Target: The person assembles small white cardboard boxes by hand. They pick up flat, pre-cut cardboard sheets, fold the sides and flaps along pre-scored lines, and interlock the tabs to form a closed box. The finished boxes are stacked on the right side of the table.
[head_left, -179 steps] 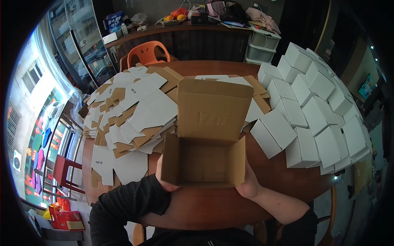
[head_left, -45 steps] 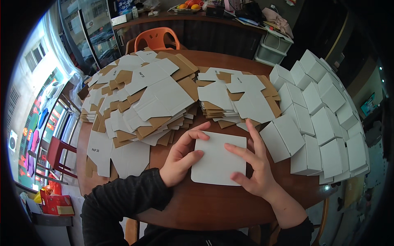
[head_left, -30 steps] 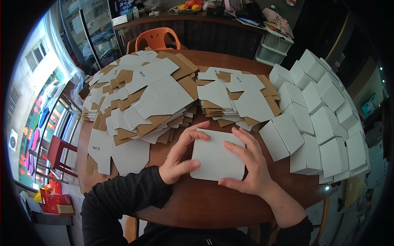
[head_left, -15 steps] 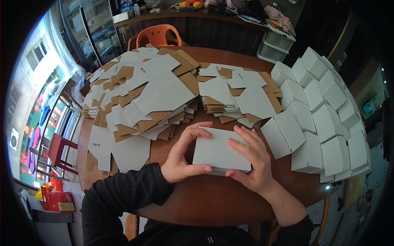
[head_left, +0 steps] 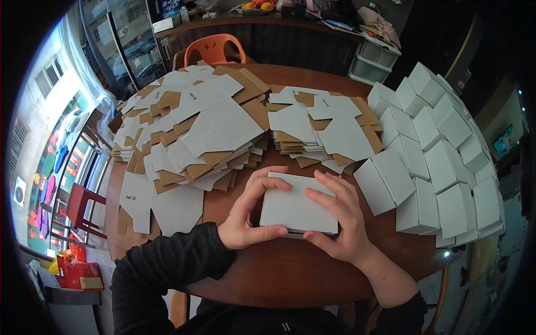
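Observation:
Between my two hands is a small white cardboard box [head_left: 296, 204], its lid folded down and a thin gap showing along its near edge. My left hand [head_left: 248, 215] grips its left side, thumb along the front edge and fingers over the far left corner. On the opposite side, my right hand [head_left: 340, 220] holds it with the fingers lying on top and the thumb at the front edge. The box is over the near middle of the brown table [head_left: 279, 273]; whether its underside touches the wood is hidden.
Flat, unfolded white-and-brown box blanks [head_left: 223, 125] lie in a large pile to the left. A smaller pile of blanks [head_left: 340, 128] sits beyond the box. Folded white boxes [head_left: 444, 167] are stacked at the right. An orange chair [head_left: 215, 49] stands across the table.
The box and both hands have shifted very slightly left. My grip on the box looks the same.

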### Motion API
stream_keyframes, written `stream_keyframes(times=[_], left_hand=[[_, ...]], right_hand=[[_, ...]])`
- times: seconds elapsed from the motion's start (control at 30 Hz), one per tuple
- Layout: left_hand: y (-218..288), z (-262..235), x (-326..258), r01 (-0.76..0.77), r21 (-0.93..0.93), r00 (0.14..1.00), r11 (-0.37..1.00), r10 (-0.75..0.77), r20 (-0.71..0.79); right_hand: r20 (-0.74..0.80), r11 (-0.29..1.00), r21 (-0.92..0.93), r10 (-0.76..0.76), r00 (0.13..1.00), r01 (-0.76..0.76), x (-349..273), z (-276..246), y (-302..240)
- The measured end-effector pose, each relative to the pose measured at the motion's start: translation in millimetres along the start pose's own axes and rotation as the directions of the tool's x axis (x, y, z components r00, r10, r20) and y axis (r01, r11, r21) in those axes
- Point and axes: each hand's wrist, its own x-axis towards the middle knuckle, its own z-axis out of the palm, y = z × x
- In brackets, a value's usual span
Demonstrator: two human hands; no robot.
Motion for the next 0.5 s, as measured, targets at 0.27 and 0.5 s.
stream_keyframes(times=[0.27, 0.5], left_hand=[[5.2, 0.5, 0.2, 0.071, -0.034, 0.997, 0.997, -0.071, 0.000], [1.9, 0.7, 2.6, 0.057, -0.063, 0.998, 0.996, -0.059, -0.024]], right_hand=[[-0.019, 0.956, 0.285, 0.082, 0.996, -0.074, -5.2, 8.4, 4.9], [-0.013, 0.964, 0.256, 0.072, 0.997, -0.067, -7.2, 8.5, 6.2]])
